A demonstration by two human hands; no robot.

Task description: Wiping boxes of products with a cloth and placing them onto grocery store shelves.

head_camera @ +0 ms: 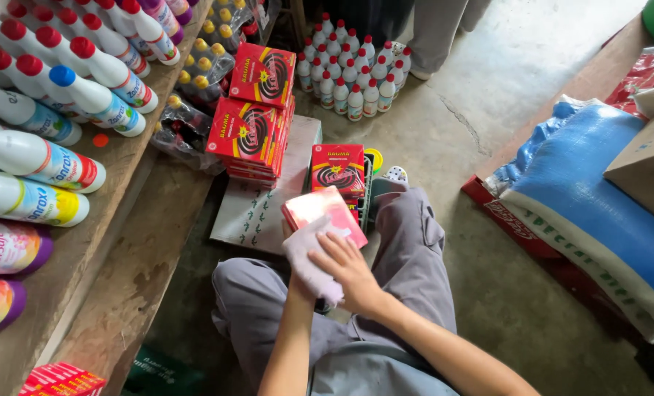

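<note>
The right hand [349, 268] lies flat, fingers spread, pressing a pale lilac cloth [309, 260] against a flat red cardboard box [325, 213] held above the person's grey-trousered lap. The left hand [296, 275] is hidden under the cloth, so its grip cannot be told. Just beyond, matching red boxes [252, 121] stand stacked on the concrete floor [488, 110], beside a wooden shelf [122, 271] of lying white plastic bottles [70, 81].

cardboard box [325, 213] mid-frame, glossy red. cloth [309, 260] over it, soft, matt, pale. bottles [26, 154] upper left, shiny white plastic. shelf [133, 271] lower left, rough worn wood. floor [481, 103] top centre, cracked matt concrete. sack [598, 213] right, blue woven plastic.
</note>
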